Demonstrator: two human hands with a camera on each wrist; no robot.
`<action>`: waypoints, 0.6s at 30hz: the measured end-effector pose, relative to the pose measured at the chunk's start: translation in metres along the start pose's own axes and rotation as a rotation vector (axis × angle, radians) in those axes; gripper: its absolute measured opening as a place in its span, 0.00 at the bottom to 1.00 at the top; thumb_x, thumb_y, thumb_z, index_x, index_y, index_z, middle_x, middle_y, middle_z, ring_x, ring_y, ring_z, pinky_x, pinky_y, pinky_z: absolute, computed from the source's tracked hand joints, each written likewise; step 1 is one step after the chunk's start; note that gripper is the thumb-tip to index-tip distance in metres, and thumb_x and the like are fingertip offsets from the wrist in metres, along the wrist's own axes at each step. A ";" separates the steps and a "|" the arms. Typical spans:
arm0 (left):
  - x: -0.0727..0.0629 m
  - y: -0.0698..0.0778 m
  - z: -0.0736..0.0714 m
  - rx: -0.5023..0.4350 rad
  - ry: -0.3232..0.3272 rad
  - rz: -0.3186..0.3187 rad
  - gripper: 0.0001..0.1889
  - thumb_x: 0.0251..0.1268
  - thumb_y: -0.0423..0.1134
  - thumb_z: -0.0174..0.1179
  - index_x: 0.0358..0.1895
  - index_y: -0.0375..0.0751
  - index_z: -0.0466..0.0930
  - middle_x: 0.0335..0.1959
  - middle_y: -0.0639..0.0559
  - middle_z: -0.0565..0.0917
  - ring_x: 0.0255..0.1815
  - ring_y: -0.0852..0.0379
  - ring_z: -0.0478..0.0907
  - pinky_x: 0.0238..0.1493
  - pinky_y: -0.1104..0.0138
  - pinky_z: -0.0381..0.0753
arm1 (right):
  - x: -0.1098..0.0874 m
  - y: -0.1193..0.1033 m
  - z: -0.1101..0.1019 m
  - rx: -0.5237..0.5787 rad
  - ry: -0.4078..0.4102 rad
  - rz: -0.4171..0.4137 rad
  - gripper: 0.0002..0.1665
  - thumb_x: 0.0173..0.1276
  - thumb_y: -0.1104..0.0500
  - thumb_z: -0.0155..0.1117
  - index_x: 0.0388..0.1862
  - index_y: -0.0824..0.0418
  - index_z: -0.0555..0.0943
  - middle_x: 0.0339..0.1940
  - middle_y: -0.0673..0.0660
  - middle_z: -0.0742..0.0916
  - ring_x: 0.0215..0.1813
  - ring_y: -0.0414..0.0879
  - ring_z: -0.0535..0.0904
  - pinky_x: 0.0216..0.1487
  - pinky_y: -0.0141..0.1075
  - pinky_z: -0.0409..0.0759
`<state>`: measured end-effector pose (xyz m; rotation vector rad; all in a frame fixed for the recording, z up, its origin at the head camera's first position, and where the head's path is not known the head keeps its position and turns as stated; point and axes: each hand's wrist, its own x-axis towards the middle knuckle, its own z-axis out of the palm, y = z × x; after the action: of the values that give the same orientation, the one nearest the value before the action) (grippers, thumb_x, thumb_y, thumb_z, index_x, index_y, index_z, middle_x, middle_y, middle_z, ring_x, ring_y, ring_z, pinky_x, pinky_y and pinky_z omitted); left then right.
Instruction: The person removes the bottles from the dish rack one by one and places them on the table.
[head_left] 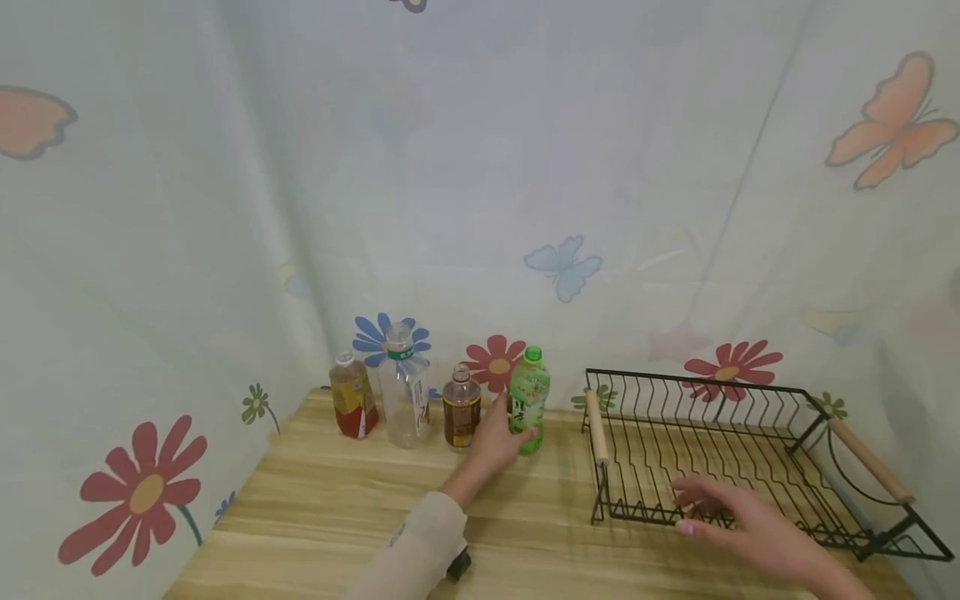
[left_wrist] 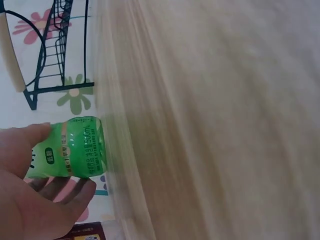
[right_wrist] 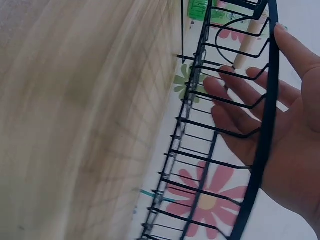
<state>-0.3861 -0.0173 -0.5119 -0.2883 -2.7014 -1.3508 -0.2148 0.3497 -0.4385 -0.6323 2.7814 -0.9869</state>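
Note:
A green plastic bottle stands upright at the back of the table, its base at the tabletop. My left hand holds it from the left, the thumb across its front. In the left wrist view, the thumb and curled fingers lie on opposite sides of the bottle. My right hand is over the front edge of the black wire dish rack, with relaxed, spread fingers and nothing in it. The right wrist view shows those fingers behind the rack's bars.
Left of the green bottle stand a small brown-labelled bottle, a tall clear bottle and a bottle with a yellow and red label. The rack has wooden handles at both ends. A patterned curtain hangs behind the wooden table.

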 end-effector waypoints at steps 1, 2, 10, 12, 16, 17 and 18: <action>0.000 0.000 0.000 0.009 -0.005 0.000 0.45 0.69 0.52 0.73 0.81 0.40 0.59 0.72 0.41 0.75 0.72 0.40 0.74 0.72 0.43 0.73 | -0.001 -0.002 -0.001 -0.009 -0.006 -0.005 0.34 0.78 0.45 0.67 0.75 0.60 0.74 0.61 0.56 0.88 0.57 0.50 0.85 0.54 0.44 0.86; -0.001 0.000 0.000 0.016 -0.009 0.003 0.46 0.68 0.52 0.73 0.81 0.39 0.59 0.72 0.40 0.74 0.72 0.39 0.74 0.72 0.43 0.74 | -0.001 -0.005 -0.002 -0.028 -0.011 -0.005 0.35 0.78 0.44 0.66 0.76 0.60 0.74 0.62 0.57 0.87 0.59 0.53 0.85 0.55 0.48 0.86; -0.022 0.005 -0.016 0.031 -0.183 0.004 0.58 0.66 0.55 0.75 0.86 0.36 0.45 0.79 0.31 0.64 0.78 0.34 0.66 0.74 0.39 0.69 | -0.002 -0.056 -0.016 -0.231 0.052 -0.022 0.44 0.73 0.30 0.64 0.78 0.54 0.73 0.74 0.64 0.78 0.72 0.70 0.74 0.61 0.70 0.77; -0.032 0.013 -0.027 0.039 -0.228 -0.005 0.61 0.65 0.58 0.75 0.86 0.37 0.42 0.79 0.30 0.63 0.77 0.34 0.67 0.73 0.38 0.71 | -0.001 -0.072 -0.022 -0.282 0.125 -0.062 0.44 0.72 0.30 0.65 0.78 0.51 0.73 0.75 0.62 0.78 0.72 0.69 0.74 0.60 0.70 0.78; -0.048 0.037 -0.053 0.124 -0.301 0.026 0.61 0.64 0.63 0.73 0.86 0.39 0.43 0.77 0.30 0.65 0.73 0.36 0.71 0.69 0.40 0.75 | 0.004 -0.097 -0.037 -0.347 0.258 -0.158 0.44 0.72 0.36 0.71 0.81 0.48 0.70 0.78 0.60 0.74 0.74 0.68 0.72 0.60 0.73 0.76; -0.052 0.045 -0.061 0.153 -0.317 0.040 0.60 0.64 0.63 0.73 0.86 0.38 0.46 0.76 0.31 0.66 0.72 0.37 0.73 0.69 0.41 0.76 | 0.007 -0.101 -0.040 -0.358 0.284 -0.184 0.45 0.72 0.38 0.72 0.82 0.47 0.68 0.79 0.60 0.72 0.74 0.69 0.70 0.59 0.74 0.75; -0.055 0.052 -0.069 0.186 -0.327 0.063 0.58 0.64 0.64 0.72 0.85 0.38 0.49 0.75 0.32 0.67 0.71 0.38 0.74 0.68 0.42 0.77 | 0.010 -0.105 -0.044 -0.365 0.304 -0.198 0.47 0.71 0.39 0.73 0.84 0.47 0.66 0.80 0.60 0.71 0.75 0.69 0.69 0.59 0.75 0.74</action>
<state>-0.3204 -0.0480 -0.4398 -0.6188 -3.0240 -1.1091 -0.1982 0.2974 -0.3387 -0.8847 3.2592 -0.6511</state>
